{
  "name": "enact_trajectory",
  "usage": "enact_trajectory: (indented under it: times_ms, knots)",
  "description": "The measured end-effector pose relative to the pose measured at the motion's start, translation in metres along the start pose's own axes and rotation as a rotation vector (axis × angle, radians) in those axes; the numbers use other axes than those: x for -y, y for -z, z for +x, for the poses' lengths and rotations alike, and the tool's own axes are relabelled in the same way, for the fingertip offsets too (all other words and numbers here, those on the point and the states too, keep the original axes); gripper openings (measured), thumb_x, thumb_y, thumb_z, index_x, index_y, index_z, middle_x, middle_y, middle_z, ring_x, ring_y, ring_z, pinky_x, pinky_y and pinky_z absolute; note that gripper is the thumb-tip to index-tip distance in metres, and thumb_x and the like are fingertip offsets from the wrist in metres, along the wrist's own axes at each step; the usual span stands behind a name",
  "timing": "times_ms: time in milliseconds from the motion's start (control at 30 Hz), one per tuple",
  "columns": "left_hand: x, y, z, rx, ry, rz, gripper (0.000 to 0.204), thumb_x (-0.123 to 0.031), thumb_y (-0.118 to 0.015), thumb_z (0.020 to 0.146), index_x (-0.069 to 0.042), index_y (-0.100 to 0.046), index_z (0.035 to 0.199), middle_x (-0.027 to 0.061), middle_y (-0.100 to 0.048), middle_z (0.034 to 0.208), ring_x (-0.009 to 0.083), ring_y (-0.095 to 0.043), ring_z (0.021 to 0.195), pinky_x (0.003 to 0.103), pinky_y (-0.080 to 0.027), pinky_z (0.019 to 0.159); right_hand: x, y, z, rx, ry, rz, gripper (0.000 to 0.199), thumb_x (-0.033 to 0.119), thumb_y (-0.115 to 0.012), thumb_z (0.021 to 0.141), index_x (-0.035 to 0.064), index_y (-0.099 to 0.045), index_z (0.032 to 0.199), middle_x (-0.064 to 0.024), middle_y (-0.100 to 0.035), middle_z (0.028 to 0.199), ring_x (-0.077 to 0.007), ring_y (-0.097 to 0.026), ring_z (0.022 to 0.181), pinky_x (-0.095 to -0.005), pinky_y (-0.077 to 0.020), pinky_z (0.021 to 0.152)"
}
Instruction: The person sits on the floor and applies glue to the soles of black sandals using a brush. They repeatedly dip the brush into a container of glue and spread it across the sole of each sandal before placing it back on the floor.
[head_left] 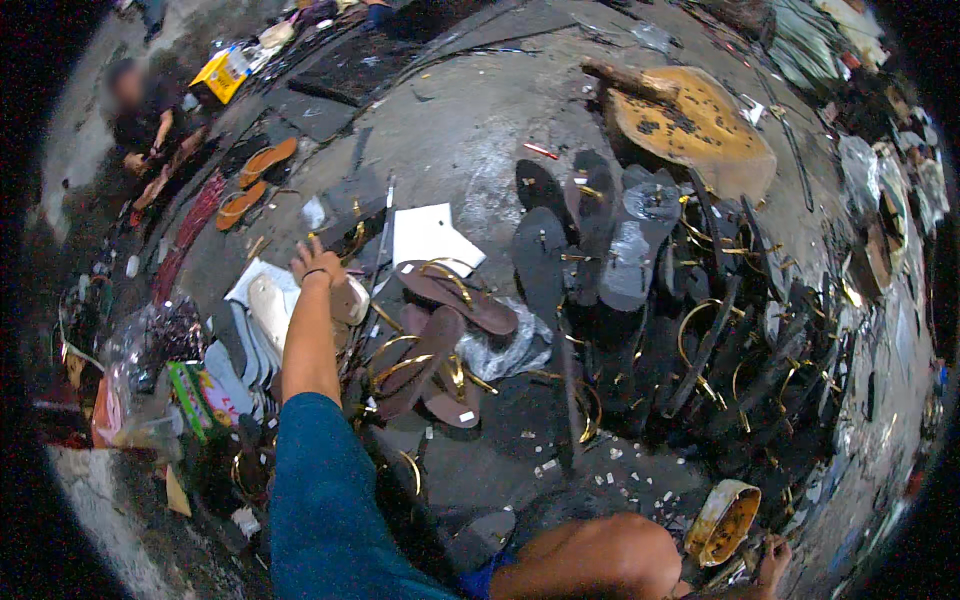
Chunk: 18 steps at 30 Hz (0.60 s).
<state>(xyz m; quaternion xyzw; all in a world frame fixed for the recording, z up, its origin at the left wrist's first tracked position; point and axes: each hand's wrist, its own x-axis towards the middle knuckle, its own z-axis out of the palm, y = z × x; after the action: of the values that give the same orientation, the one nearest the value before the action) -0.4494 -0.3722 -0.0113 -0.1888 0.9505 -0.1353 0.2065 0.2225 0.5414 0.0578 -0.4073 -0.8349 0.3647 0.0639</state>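
My left hand [317, 264] reaches forward with its fingers apart, over a pile of sole pieces. Just beside it lie a pale, cream-coloured sole [268, 308] and a brown one with a light edge [356, 300]; whether the fingertips touch anything is unclear. To the right of my forearm is a heap of dark brown sandals [425, 370] with gold straps. At the lower right edge my right hand [772, 566] shows only in part, close to an open tin [728, 520] with brownish stuff inside; its fingers are too small and dim to read.
Many black sandals [700, 330] with gold trim stand in rows on the right. Beyond them is a worn wooden block [690, 135]. A white sheet [435, 238] lies past the brown heap. Orange sandals [255, 180] and a seated person [150, 130] are at far left.
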Motion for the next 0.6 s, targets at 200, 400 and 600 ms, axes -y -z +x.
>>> enact_trajectory:
  times_ms: [200, 400, 600]
  knots:
    - [-0.002, 0.001, -0.014, -0.46, -0.117, -0.173, 0.045, -0.009, -0.055, 0.085, -0.012, -0.051, 0.13, 0.0128, -0.057, 0.125, 0.0307, -0.049, 0.123, 0.053, -0.036, 0.103, -0.009, 0.033, -0.045, -0.039, -0.311, -0.365, 0.017, 0.017, -0.064, 0.092, 0.0007, -0.059, 0.088, -0.0038, -0.059, 0.084, -0.0142, -0.055, 0.079, -0.0285, -0.0455, 0.075]
    - [-0.047, 0.071, -0.1, -0.566, -0.582, -0.334, 0.028, 0.003, -0.056, 0.079, -0.005, -0.061, 0.106, 0.0156, -0.066, 0.105, 0.0362, -0.061, 0.101, 0.044, -0.05, 0.085, -0.025, 0.024, -0.065, -0.024, -0.209, -0.089, 0.013, 0.014, -0.066, 0.091, 0.002, -0.062, 0.088, -0.0042, -0.063, 0.088, -0.0149, -0.056, 0.08, -0.0302, -0.047, 0.076]
    - [-0.02, 0.158, -0.236, -0.437, -0.882, -0.346, 0.026, 0.004, -0.053, 0.077, -0.005, -0.066, 0.098, 0.012, -0.066, 0.098, 0.0328, -0.061, 0.098, 0.044, -0.046, 0.092, 0.085, -0.046, -0.056, -0.11, 0.025, -0.267, 0.025, 0.021, -0.064, 0.093, 0.0012, -0.058, 0.081, -0.0015, -0.058, 0.078, -0.0104, -0.052, 0.074, -0.0282, -0.0455, 0.072]
